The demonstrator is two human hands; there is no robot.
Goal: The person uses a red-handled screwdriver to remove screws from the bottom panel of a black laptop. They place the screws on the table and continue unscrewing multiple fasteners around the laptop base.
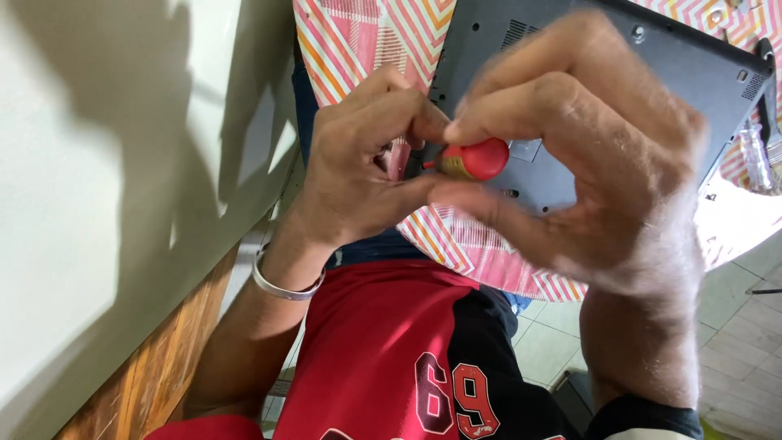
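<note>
two hands' grips, left hand (358, 163) and right hand (586, 163), pinch the red handle (481, 157) between them.

red-and-black jersey (383, 342) | silver bangle (281, 285) on one wrist | bare forearms

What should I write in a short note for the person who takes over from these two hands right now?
Left hand: fingertips pinched at the front end of the red screwdriver handle.
Right hand: curled around the same handle, blurred.
The grey laptop lies underside up on the pink striped cloth; the tool is at its near edge.
Done: cannot tell how many screws are out; at least one screw is in place.
Left: the cover is on.
</note>
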